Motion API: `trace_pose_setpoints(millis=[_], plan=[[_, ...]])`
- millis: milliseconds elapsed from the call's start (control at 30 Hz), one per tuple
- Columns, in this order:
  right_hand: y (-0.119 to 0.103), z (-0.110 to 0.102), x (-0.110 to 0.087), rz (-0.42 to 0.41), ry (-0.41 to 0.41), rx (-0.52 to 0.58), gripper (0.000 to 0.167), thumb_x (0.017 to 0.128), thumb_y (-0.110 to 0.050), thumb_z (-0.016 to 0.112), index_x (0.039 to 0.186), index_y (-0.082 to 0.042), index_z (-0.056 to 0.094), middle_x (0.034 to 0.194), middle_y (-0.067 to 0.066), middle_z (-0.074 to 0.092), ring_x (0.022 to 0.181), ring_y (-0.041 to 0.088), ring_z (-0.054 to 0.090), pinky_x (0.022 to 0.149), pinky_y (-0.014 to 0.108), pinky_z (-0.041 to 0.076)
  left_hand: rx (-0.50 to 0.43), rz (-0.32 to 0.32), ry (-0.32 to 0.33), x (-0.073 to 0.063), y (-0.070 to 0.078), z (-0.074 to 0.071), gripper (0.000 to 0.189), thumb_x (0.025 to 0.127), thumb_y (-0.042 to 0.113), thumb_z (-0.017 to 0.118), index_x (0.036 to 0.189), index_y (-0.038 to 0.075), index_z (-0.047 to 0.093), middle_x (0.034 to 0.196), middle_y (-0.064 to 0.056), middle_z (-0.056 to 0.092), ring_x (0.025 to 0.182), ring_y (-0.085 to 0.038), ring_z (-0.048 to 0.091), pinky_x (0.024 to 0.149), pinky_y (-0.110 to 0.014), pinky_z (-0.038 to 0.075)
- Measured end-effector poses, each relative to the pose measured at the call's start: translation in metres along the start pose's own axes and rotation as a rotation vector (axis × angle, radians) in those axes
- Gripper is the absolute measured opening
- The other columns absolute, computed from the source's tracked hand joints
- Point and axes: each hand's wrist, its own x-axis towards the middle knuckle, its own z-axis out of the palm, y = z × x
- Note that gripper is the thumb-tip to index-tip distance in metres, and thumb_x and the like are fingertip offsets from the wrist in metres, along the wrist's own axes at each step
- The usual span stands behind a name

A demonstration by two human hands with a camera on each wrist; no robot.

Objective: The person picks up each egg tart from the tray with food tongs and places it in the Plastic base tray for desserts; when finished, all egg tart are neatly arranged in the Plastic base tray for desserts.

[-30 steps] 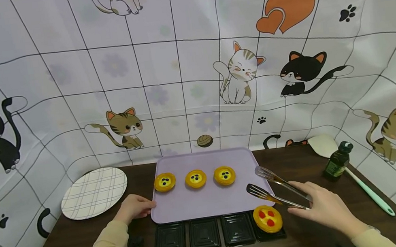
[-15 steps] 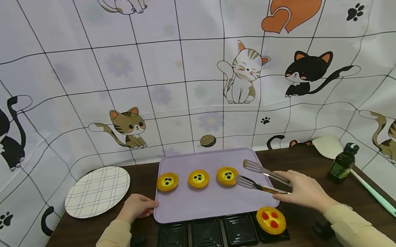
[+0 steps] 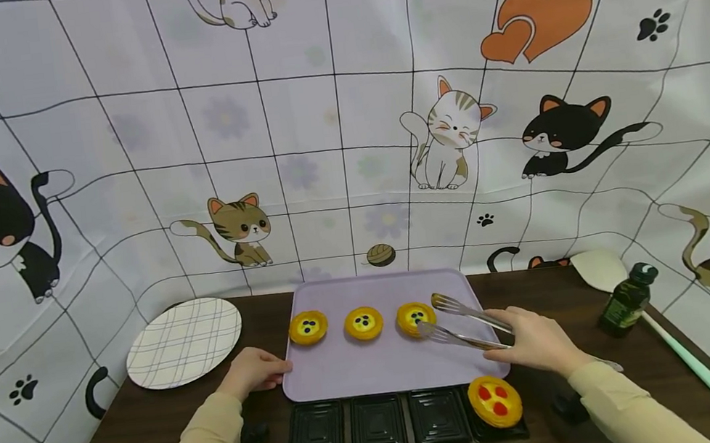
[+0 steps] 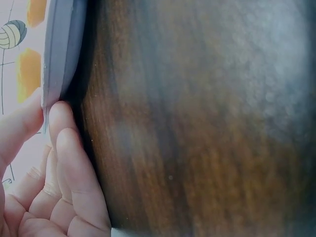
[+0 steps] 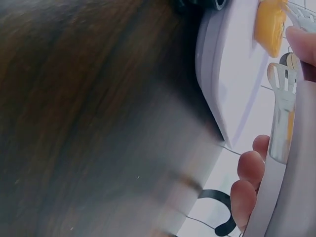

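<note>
On a lilac tray (image 3: 359, 374) sit three yellow egg tarts with dark dots: a left one (image 3: 308, 328), a middle one (image 3: 364, 323) and a right one (image 3: 410, 314). My left hand (image 3: 255, 372) pinches the tray's left edge, thumb above and fingers below, as the left wrist view shows. Metal tongs (image 3: 467, 340) are gripped by my right hand (image 3: 536, 338) over the tray's right side. Their tips stand apart, the nearer one overlapping the right tart. A tart with red spots (image 3: 495, 401) rests on the rightmost black square mould, before the tray.
More black square moulds (image 3: 377, 425) line the tray's front edge on the dark wooden table (image 3: 560, 293). A checked plate (image 3: 185, 343) lies at the left. Right of my right hand stand a green bottle (image 3: 627, 300) and a spatula (image 3: 693, 362) with a mint handle.
My right hand has carried the tongs left and away from me, from above the red-spotted tart's corner to the right dark-dotted tart. My left hand keeps its hold on the tray.
</note>
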Motion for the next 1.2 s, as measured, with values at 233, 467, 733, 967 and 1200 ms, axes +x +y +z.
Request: trace_pose_setpoints(millis=[233, 467, 733, 967, 1200], plan=[[-0.005, 0.006, 0.01, -0.005, -0.017, -0.011, 0.077, 0.067, -0.057, 0.077, 0.127, -0.011, 0.06, 0.101, 0.005, 0.063, 0.069, 0.014, 0.052, 0.055, 0.032, 0.049, 0.0, -0.002, 0.006, 0.001, 0.0, 0.001, 0.021, 0.08, 0.015, 0.075, 0.085, -0.005, 0.071, 0.065, -0.004, 0.063, 0.056, -0.01, 0.059, 0.057, -0.023, 0.055], [-0.006, 0.011, 0.015, -0.004, -0.029, 0.013, 0.075, 0.068, -0.056, 0.077, 0.126, -0.011, 0.06, 0.092, 0.001, 0.06, 0.066, 0.013, 0.045, 0.051, 0.028, 0.039, 0.015, -0.008, 0.015, 0.002, 0.001, 0.003, 0.02, 0.08, 0.015, 0.076, 0.085, -0.004, 0.072, 0.064, -0.004, 0.063, 0.055, -0.009, 0.058, 0.056, -0.022, 0.055], [-0.007, 0.013, 0.019, 0.003, -0.049, 0.028, 0.076, 0.068, -0.056, 0.076, 0.126, -0.011, 0.06, 0.098, 0.003, 0.062, 0.07, 0.014, 0.048, 0.055, 0.029, 0.045, 0.033, -0.017, 0.013, 0.0, 0.002, 0.001, 0.022, 0.081, 0.017, 0.075, 0.086, -0.004, 0.072, 0.066, -0.004, 0.063, 0.056, -0.009, 0.059, 0.058, -0.022, 0.055], [-0.008, 0.011, 0.019, 0.016, -0.058, 0.055, 0.074, 0.069, -0.054, 0.076, 0.127, -0.011, 0.06, 0.092, 0.002, 0.061, 0.069, 0.014, 0.046, 0.054, 0.027, 0.041, 0.022, -0.018, 0.008, 0.0, 0.003, 0.001, 0.022, 0.081, 0.016, 0.075, 0.087, -0.005, 0.072, 0.066, -0.004, 0.063, 0.056, -0.009, 0.059, 0.057, -0.022, 0.055], [-0.007, 0.01, 0.017, 0.028, -0.065, 0.097, 0.071, 0.07, -0.051, 0.077, 0.127, -0.011, 0.061, 0.089, 0.001, 0.059, 0.069, 0.014, 0.045, 0.053, 0.027, 0.038, 0.005, -0.019, 0.011, 0.0, 0.001, 0.001, 0.022, 0.081, 0.015, 0.075, 0.088, -0.005, 0.072, 0.065, -0.003, 0.063, 0.057, -0.009, 0.059, 0.057, -0.022, 0.055]])
